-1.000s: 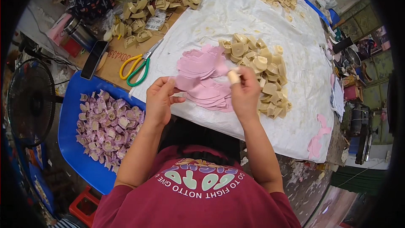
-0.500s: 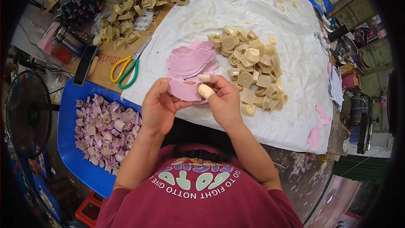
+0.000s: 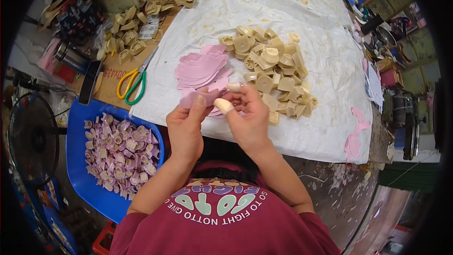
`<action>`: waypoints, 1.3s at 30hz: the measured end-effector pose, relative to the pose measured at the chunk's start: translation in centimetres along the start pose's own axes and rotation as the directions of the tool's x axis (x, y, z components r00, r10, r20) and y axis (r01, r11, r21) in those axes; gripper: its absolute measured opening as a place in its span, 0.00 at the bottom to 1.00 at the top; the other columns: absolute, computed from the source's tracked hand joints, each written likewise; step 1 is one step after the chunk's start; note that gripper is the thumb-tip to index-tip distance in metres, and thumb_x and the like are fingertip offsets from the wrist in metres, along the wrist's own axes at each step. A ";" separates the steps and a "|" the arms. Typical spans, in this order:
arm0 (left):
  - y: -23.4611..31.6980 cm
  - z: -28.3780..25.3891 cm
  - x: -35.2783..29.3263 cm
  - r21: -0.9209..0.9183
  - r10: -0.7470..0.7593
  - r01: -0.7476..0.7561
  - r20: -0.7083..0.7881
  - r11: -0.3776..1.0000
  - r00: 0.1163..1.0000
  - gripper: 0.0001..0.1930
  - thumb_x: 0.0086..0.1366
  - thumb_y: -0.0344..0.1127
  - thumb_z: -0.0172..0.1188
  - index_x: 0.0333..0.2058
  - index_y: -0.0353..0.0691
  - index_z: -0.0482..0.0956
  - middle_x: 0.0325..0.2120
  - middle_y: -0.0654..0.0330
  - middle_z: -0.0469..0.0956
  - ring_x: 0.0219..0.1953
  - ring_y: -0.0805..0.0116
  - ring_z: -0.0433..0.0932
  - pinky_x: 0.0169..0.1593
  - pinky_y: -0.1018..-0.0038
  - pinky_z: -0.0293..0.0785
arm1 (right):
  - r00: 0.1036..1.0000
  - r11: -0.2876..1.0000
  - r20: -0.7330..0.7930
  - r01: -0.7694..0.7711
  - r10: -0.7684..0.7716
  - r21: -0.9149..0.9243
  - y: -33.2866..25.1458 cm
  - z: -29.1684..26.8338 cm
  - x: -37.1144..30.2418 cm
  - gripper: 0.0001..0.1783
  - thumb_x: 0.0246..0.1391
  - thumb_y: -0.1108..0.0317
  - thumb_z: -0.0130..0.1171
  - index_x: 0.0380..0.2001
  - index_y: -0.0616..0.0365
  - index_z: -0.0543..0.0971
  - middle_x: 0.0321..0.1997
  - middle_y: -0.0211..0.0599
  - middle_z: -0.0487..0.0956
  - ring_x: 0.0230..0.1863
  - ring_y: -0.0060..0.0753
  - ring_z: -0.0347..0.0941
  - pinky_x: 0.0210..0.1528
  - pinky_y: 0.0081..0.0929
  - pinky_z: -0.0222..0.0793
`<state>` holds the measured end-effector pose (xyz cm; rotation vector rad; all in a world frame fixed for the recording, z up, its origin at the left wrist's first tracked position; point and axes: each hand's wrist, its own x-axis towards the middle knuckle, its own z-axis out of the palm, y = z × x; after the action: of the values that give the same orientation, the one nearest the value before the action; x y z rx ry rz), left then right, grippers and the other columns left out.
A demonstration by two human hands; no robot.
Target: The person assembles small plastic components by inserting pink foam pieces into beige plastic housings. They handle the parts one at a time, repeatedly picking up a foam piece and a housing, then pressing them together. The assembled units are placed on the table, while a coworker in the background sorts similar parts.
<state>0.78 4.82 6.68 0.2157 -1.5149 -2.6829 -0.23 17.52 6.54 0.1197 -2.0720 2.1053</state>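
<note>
My left hand pinches a curved pink sheet piece between its thumb and fingers, above the near edge of the table. Close beside it, my right hand has its fingers curled in, with pale covers on the thumb and a fingertip. What those fingers hold, if anything, is hidden. Just beyond my hands lies a loose stack of similar pink pieces. Right of the stack is a heap of beige, heel-shaped plastic blocks.
White sheeting covers the table. Scissors with yellow and green handles and a phone lie left. A blue tub of pink-covered blocks stands low left, near a fan. Pink scraps lie right.
The pink piece has moved left and been tilted in my left hand. My right hand's fingers have curled in more. The whole view has shifted slightly.
</note>
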 end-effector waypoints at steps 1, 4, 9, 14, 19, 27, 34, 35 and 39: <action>0.0 0.3 -0.5 0.043 -0.003 0.002 0.037 0.999 0.999 0.17 0.69 0.35 0.56 0.49 0.25 0.76 0.45 0.49 0.79 0.49 0.65 0.78 0.56 0.70 0.72 | 1.000 1.000 -0.018 -0.005 0.005 0.024 0.1 0.3 0.1 0.18 0.53 0.77 0.61 0.47 0.64 0.71 0.32 0.34 0.78 0.33 0.19 0.75 0.35 0.18 0.72; -0.2 0.4 -0.7 0.105 0.069 -0.080 0.102 0.991 0.992 0.16 0.69 0.33 0.55 0.49 0.26 0.77 0.46 0.50 0.79 0.50 0.65 0.76 0.59 0.70 0.68 | 0.996 0.986 -0.019 -0.078 0.082 0.147 0.0 0.0 0.2 0.18 0.54 0.78 0.60 0.47 0.65 0.70 0.33 0.36 0.79 0.34 0.20 0.75 0.35 0.18 0.72; 0.0 0.4 -1.5 0.390 0.193 -0.264 0.212 0.882 0.958 0.15 0.69 0.32 0.54 0.51 0.31 0.77 0.50 0.53 0.78 0.57 0.63 0.72 0.66 0.62 0.55 | 0.994 0.976 -0.013 -0.106 0.110 0.190 0.3 -0.2 0.1 0.17 0.54 0.81 0.55 0.48 0.66 0.69 0.35 0.39 0.80 0.35 0.21 0.76 0.35 0.20 0.72; -1.0 -0.1 -1.6 0.634 0.337 -0.510 0.383 0.580 0.860 0.15 0.69 0.30 0.53 0.53 0.39 0.77 0.52 0.59 0.78 0.62 0.59 0.68 0.70 0.54 0.35 | 0.990 0.984 -0.050 -0.122 0.130 0.133 0.1 0.2 0.3 0.16 0.53 0.80 0.54 0.46 0.65 0.68 0.34 0.42 0.81 0.33 0.23 0.77 0.34 0.21 0.73; 0.2 -1.3 -1.4 0.480 0.141 -0.234 0.222 0.846 0.965 0.15 0.69 0.32 0.54 0.51 0.33 0.77 0.48 0.55 0.79 0.54 0.66 0.75 0.65 0.63 0.57 | 0.998 0.983 -0.007 0.067 -0.069 -0.173 1.2 -0.4 0.4 0.16 0.50 0.81 0.54 0.44 0.64 0.68 0.30 0.41 0.80 0.31 0.27 0.77 0.32 0.25 0.72; 2.2 -4.3 -1.0 0.101 -0.143 0.134 0.081 0.986 0.986 0.16 0.70 0.37 0.53 0.48 0.30 0.75 0.44 0.50 0.79 0.48 0.62 0.79 0.51 0.64 0.77 | 0.969 0.989 0.203 -0.124 0.138 -0.079 0.9 -3.5 0.5 0.16 0.53 0.78 0.56 0.45 0.61 0.70 0.36 0.33 0.79 0.33 0.20 0.73 0.35 0.19 0.69; 2.5 -3.7 0.9 -0.233 -0.359 0.419 0.258 0.878 0.897 0.20 0.70 0.37 0.48 0.53 0.26 0.67 0.56 0.36 0.67 0.56 0.47 0.72 0.52 0.60 0.80 | 0.981 0.960 0.024 -0.193 0.192 0.204 1.3 -6.6 -1.3 0.18 0.54 0.78 0.55 0.50 0.63 0.72 0.37 0.35 0.79 0.35 0.23 0.75 0.39 0.21 0.72; 2.2 -3.8 1.1 -0.227 -0.355 0.413 0.257 0.882 0.899 0.21 0.70 0.37 0.47 0.54 0.26 0.65 0.58 0.35 0.65 0.58 0.44 0.70 0.54 0.59 0.79 | 0.985 0.979 -0.086 -0.135 0.149 0.150 1.5 -7.7 -2.3 0.18 0.54 0.78 0.55 0.49 0.63 0.72 0.36 0.36 0.79 0.35 0.24 0.76 0.39 0.23 0.73; 1.0 -2.5 1.6 -0.307 -0.408 0.453 0.202 0.837 0.890 0.21 0.69 0.34 0.47 0.55 0.23 0.64 0.57 0.33 0.65 0.58 0.36 0.67 0.55 0.60 0.78 | 0.974 0.847 -0.213 -0.180 0.081 -0.500 2.5 -12.6 -5.5 0.19 0.50 0.77 0.59 0.47 0.66 0.73 0.40 0.40 0.78 0.42 0.37 0.76 0.45 0.29 0.71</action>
<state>-0.41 2.00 6.10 0.4190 -1.0849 -3.3252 5.65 29.61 2.80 -0.2905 -2.4954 1.4688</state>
